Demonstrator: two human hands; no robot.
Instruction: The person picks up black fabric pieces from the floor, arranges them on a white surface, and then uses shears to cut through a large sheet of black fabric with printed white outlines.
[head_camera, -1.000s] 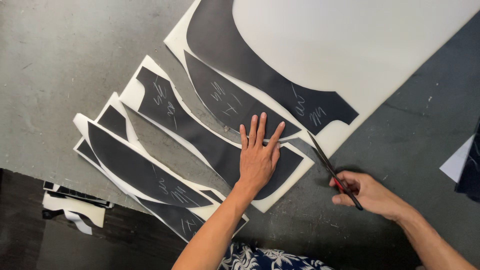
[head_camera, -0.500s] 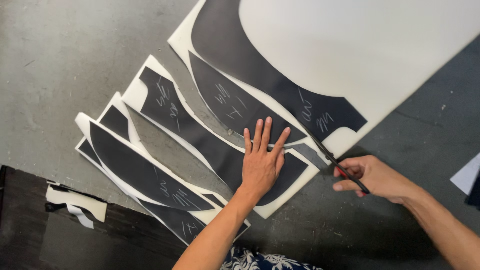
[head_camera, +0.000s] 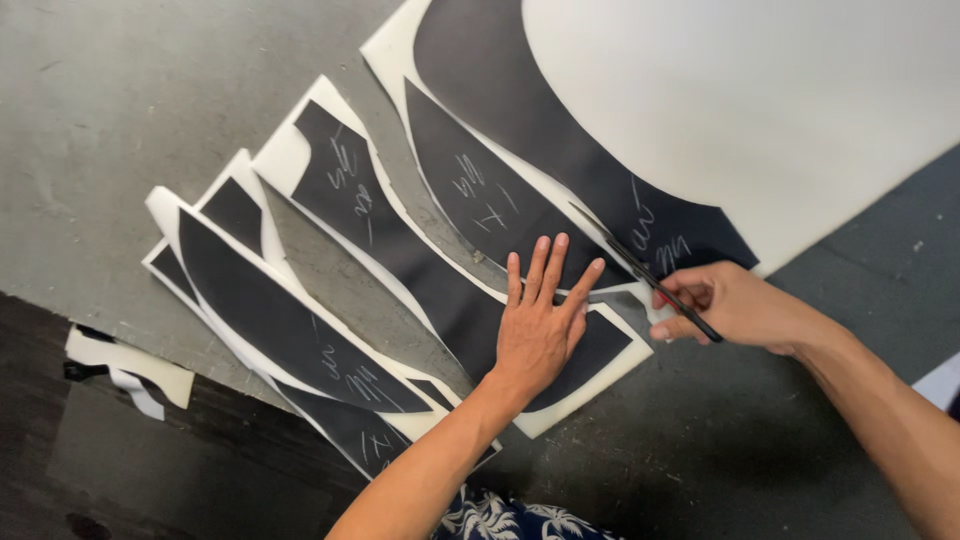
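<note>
My left hand (head_camera: 540, 320) lies flat, fingers spread, on a long black curved piece with a white border (head_camera: 420, 270). My right hand (head_camera: 735, 303) grips dark scissors (head_camera: 640, 265) whose blades point up and left into the white sheet, along the edge of a black curved piece marked with chalk (head_camera: 500, 200). That piece is part of a large white sheet (head_camera: 720, 100) with a wide black band (head_camera: 590, 170) on it.
More cut black-and-white strips (head_camera: 270, 310) lie fanned out to the left on the grey work surface (head_camera: 130, 120). White offcuts (head_camera: 125, 365) rest on a dark lower surface at the left. Patterned blue clothing (head_camera: 500, 515) shows at the bottom.
My right hand has moved up and left with the scissors, and the blades have gone further into the sheet. My left hand stays pressed flat on the black piece.
</note>
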